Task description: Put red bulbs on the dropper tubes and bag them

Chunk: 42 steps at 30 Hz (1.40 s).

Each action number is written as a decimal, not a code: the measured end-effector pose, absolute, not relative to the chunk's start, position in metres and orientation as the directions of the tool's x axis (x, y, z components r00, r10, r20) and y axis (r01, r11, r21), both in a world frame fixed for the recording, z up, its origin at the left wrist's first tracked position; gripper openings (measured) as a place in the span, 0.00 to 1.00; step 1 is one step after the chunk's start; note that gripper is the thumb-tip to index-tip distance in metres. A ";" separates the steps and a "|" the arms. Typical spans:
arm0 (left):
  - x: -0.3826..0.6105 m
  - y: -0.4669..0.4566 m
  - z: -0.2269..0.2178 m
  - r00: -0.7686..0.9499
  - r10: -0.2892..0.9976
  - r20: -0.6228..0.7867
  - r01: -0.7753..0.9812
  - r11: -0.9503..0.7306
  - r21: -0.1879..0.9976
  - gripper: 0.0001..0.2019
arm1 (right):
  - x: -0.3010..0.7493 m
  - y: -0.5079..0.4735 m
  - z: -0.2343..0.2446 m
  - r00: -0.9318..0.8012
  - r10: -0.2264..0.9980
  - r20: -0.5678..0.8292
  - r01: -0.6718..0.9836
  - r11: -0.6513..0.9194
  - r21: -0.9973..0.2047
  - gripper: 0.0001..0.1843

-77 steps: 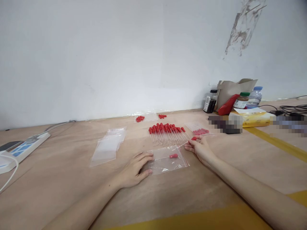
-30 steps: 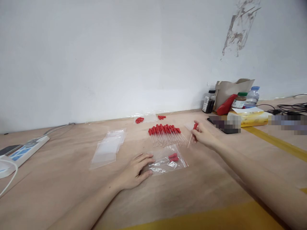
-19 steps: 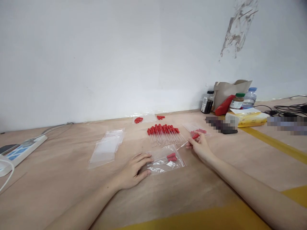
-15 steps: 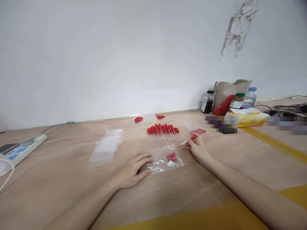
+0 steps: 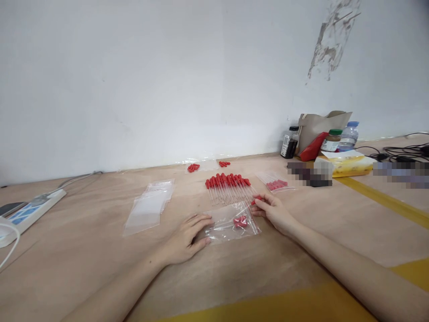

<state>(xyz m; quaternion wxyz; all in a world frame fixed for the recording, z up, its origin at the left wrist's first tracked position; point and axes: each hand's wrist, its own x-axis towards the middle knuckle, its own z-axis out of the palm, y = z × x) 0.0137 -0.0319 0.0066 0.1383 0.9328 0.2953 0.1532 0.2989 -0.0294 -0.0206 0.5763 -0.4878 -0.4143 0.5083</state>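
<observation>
Pinches a red-bulbed dropper (image 5: 256, 200) in the right hand (image 5: 276, 216), slanting left at the nearer, zip end of the clear bag (image 5: 223, 231), well in from the table's (image 5: 268, 268) wall edge, with the loosely spread left hand (image 5: 186, 237) on the opposite end.

The brown surface (image 5: 100, 259), striped with yellow tape (image 5: 385, 201), carries a row of red-bulbed droppers (image 5: 229, 185), overlapping clear bags (image 5: 149, 208) to their left, a filled bag (image 5: 221, 233) just in front, a power strip (image 5: 42, 210) and a yellow packet (image 5: 353, 167).
</observation>
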 end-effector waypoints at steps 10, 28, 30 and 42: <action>0.013 -0.032 0.007 0.772 0.599 0.211 0.512 -0.784 0.352 0.21 | 0.297 -0.031 -0.026 -0.049 0.984 0.170 0.271 0.177 -0.946 0.15; 0.012 -0.029 0.005 0.786 0.593 0.175 0.533 -0.793 0.295 0.19 | 0.328 0.001 -0.008 0.138 0.958 0.250 0.592 0.122 -0.796 0.07; 0.012 -0.029 0.004 0.786 0.593 0.173 0.531 -0.792 0.300 0.19 | 0.337 0.017 0.000 0.265 0.940 0.216 0.682 -0.024 -0.731 0.06; 0.012 -0.031 0.005 0.779 0.593 0.205 0.515 -0.791 0.331 0.18 | 0.332 0.072 0.000 0.322 0.943 -0.086 0.692 -0.296 -0.659 0.12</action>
